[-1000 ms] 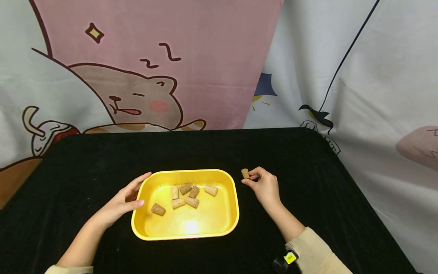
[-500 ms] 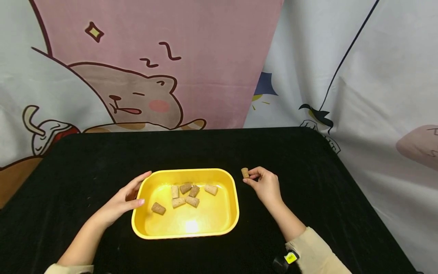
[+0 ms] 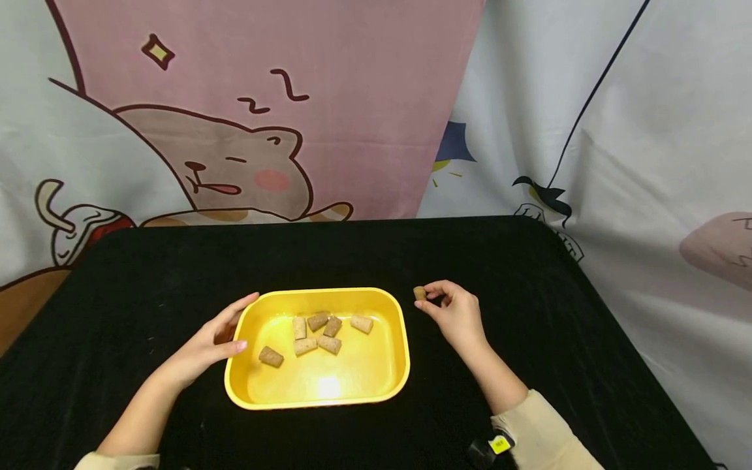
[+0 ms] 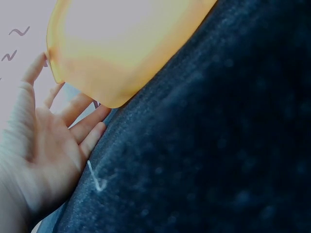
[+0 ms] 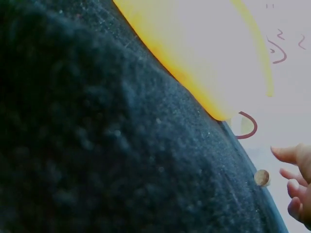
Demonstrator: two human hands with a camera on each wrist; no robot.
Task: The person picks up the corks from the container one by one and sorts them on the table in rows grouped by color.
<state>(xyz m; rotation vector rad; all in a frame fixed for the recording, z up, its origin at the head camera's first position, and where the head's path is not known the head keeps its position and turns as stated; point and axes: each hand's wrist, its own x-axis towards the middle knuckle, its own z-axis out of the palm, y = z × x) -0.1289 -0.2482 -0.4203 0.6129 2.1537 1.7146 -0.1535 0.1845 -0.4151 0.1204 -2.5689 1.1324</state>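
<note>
My left hand (image 3: 202,346) holds the left end of a yellow plastic tub (image 3: 317,405). Its thumb lies over the rim, and in the left wrist view the fingers (image 4: 80,107) reach along the outer wall. Several short corks (image 3: 271,356), light and darker brown, lie inside the tub. To the right of it, my right hand (image 3: 458,313) is beside a single brown cork (image 3: 420,293). The right wrist view shows this cork (image 5: 261,177) with its round end facing the camera and a gap between it and the spread thumb and fingers (image 5: 286,154).
A black cloth (image 3: 282,254) covers the table under the tub. Behind it hangs a printed curtain (image 3: 364,130) with a cartoon bear. A dark device with a yellow label (image 3: 500,444) sits at the right sleeve.
My right hand has shifted slightly at the cork; its thumb now overlaps the cork's lower part. The left hand, the tub and the corks in it stay as they were.
</note>
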